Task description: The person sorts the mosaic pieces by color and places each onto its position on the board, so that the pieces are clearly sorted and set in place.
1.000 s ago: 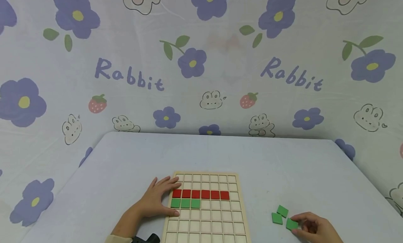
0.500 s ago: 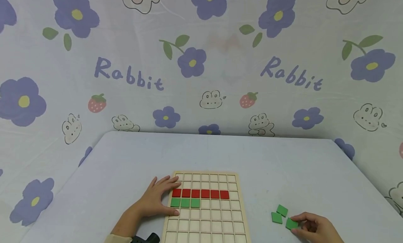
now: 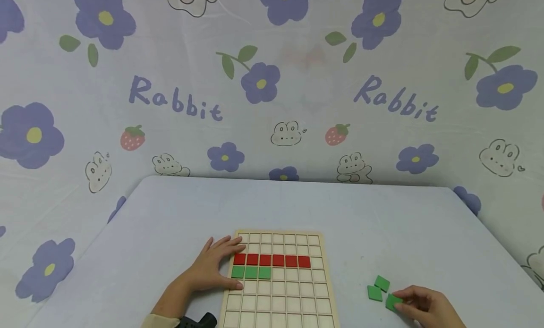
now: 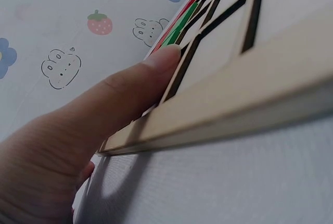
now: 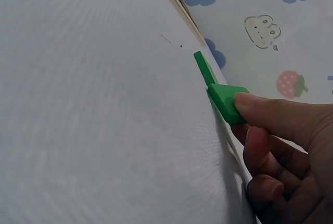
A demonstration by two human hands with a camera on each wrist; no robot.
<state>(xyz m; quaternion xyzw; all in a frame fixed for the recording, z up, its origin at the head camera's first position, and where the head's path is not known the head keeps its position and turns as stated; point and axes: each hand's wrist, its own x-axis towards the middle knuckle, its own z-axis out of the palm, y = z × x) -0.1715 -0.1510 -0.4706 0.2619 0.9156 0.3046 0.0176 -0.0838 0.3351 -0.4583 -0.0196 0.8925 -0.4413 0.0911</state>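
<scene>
My left hand [image 3: 208,266] rests on the left edge of a wooden grid board [image 3: 291,305], fingers spread and straight, thumb on the frame. In the left wrist view the thumb lies across the board's rim. A row of red tiles [image 3: 278,260] sits in the board's cells, and below it three green tiles [image 3: 251,272] start the following row from the left. To the right of the board my right hand [image 3: 427,305] pinches a green square tile [image 5: 227,101] between thumb and fingers, low over the table. Two more green tiles [image 3: 375,293] lie just left of it.
The board lies on a white table [image 3: 204,205] that reaches back to a wall cloth [image 3: 314,96] printed with flowers, rabbits and strawberries. A dark strap device [image 3: 199,320] sits on the left wrist.
The right hand's thumb has shifted slightly over the pinched green tile. The left hand keeps its place on the board, and the tiles in the cells are unchanged.
</scene>
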